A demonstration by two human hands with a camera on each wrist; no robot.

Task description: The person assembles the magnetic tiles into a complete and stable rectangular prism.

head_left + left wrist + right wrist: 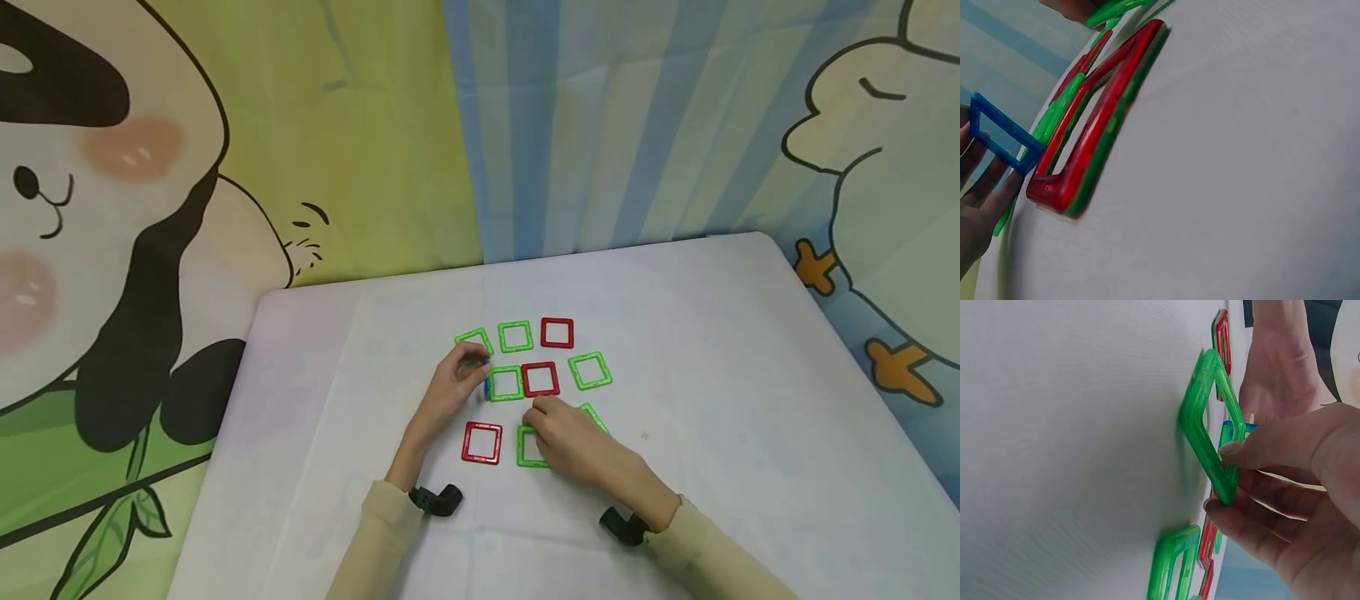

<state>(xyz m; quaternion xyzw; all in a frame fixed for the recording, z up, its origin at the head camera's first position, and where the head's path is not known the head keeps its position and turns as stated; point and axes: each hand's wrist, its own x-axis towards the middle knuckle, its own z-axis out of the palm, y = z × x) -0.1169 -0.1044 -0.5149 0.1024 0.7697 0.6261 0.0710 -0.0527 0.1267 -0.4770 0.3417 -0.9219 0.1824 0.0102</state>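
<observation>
The left grip (453, 385) pinches the blue frame (1010, 123), which seems to stand on its edge, left of the middle red frame (557, 379). The right grip (573, 437) pinches a green frame (1200, 440) on the near side of that red frame. Both pieces look light, stiff and rather smooth, so I would take them by the outer bars. The blue frame appears only as a thin strip from the head; the right grip covers much of the green one.
</observation>
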